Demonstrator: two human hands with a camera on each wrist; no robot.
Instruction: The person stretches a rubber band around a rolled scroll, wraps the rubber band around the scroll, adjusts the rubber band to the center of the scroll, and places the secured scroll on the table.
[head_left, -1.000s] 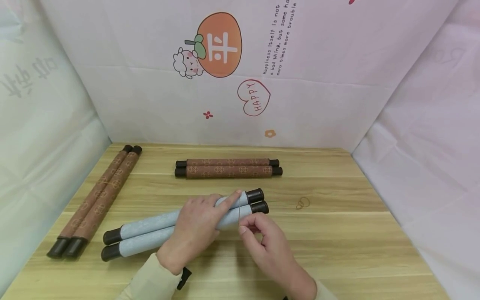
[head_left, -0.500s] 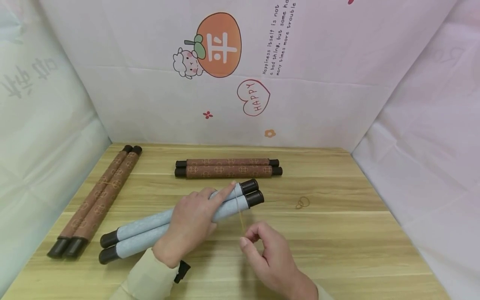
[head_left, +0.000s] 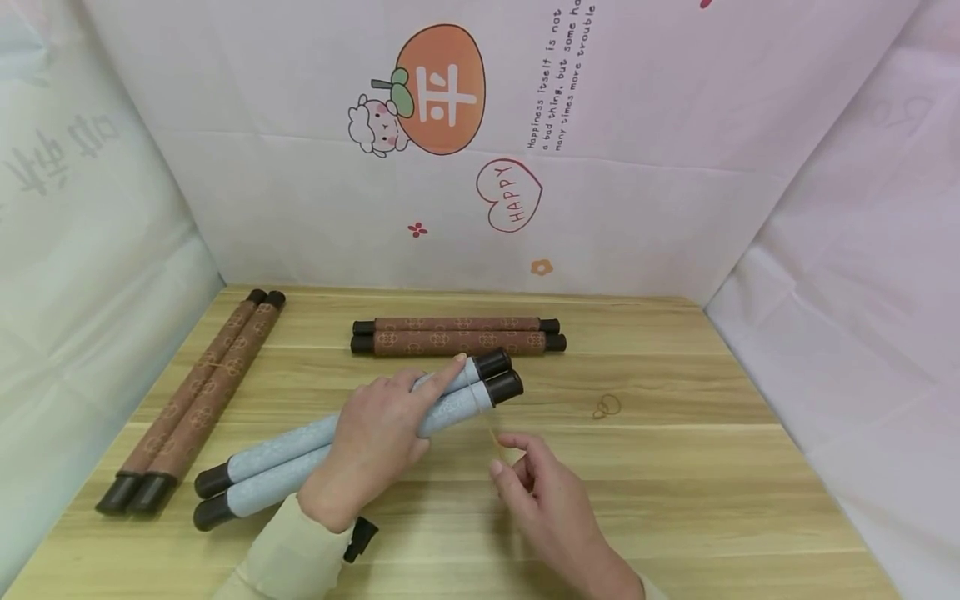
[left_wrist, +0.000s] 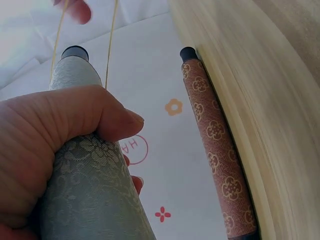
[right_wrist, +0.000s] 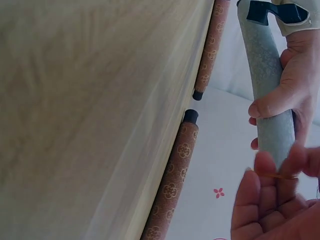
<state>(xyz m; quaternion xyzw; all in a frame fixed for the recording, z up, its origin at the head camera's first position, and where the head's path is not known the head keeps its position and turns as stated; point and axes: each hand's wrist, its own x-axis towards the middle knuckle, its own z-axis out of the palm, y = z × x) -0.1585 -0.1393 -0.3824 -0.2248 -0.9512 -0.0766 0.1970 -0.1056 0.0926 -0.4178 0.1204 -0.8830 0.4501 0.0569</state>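
Note:
A pair of light blue patterned scrolls (head_left: pixel 281 443) with black end knobs lies side by side, slanting up to the right. My left hand (head_left: pixel 378 433) grips both near their right part, its thumb across one scroll in the left wrist view. A thin yellow rubber band (head_left: pixel 491 428) runs round the scrolls near the right knobs and stretches toward me. My right hand (head_left: pixel 551 512), just below that end, holds the band's other end with curled fingers. In the left wrist view, two strands of the rubber band (left_wrist: pixel 111 47) pass either side of a scroll.
Two brown patterned scrolls (head_left: pixel 217 392), banded together, lie along the table's left side. Another brown pair (head_left: pixel 459 342) lies at the back, close behind the blue scrolls. Loose rubber bands (head_left: pixel 607 406) rest on the wooden table (head_left: pixel 675 500) at right. White printed cloth (head_left: pixel 637 208) walls surround it.
The blue scrolls and left hand have shifted slightly up and left. My right hand has drawn away down and to the right, stretching the rubber band longer.

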